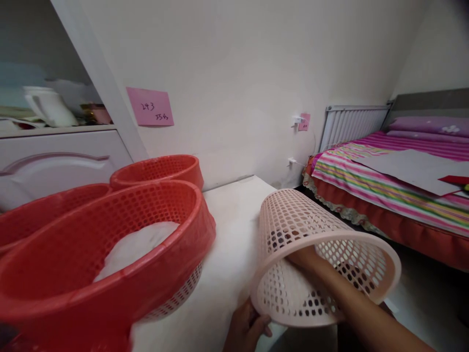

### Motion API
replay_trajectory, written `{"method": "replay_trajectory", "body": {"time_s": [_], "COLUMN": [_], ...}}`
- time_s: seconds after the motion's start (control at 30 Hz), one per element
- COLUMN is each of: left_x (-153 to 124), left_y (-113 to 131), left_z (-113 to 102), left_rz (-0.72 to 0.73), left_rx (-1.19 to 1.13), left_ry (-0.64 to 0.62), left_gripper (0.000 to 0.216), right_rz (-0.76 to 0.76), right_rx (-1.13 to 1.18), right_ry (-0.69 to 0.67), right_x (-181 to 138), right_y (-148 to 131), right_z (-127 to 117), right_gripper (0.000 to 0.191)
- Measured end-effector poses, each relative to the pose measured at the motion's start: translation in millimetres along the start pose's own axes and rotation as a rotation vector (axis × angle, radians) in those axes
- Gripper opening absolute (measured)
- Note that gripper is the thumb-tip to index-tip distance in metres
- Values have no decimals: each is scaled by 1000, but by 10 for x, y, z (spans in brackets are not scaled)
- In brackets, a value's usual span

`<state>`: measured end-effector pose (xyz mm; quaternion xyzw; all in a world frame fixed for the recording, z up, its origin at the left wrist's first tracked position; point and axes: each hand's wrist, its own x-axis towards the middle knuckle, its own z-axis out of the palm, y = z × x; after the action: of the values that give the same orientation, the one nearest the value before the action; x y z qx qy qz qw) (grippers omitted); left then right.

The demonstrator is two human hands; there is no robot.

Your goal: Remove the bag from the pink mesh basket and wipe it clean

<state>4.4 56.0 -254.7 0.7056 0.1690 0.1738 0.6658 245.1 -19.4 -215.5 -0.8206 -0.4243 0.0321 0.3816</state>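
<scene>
The left hand (246, 326) sits low, fingers curled upward in a light grip. The right forearm stretches forward from the lower right, its hand (306, 258) reaching deep, mostly hidden from view.

Home bedroom. Bed (395, 195) at right with striped pink, green and yellow cover, frilled edge and purple pillow (428, 124) against a grey headboard. White radiator (353, 124) on the wall beside it. White cupboard (54, 156) at left, a kettle-like jug (49, 106) on its shelf. Pink handwritten note (150, 106) stuck on the plain wall. White tabletop (227, 234) carries red plastic baskets (110, 244).
</scene>
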Motion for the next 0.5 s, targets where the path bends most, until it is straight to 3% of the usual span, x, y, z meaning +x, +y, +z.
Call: {"method": "replay_trajectory", "body": {"time_s": [0.1,0.3,0.5], "left_x": [-15,-28,-26], "left_y": [-21,34,10], "left_z": [-2,3,-33], "left_rz": [4,-2,-19], "left_rx": [31,74,65], "left_ry": [15,43,60], "left_gripper": [23,27,25], "right_rz": [-34,-123,-108], "right_rx": [-107,-233,104], "right_ry": [-88,-300,-345], "right_x": [-256,-1012,-1405], "right_y": [-9,-157,-52], "right_z": [22,-102,-240], "right_gripper": [60,66,66]}}
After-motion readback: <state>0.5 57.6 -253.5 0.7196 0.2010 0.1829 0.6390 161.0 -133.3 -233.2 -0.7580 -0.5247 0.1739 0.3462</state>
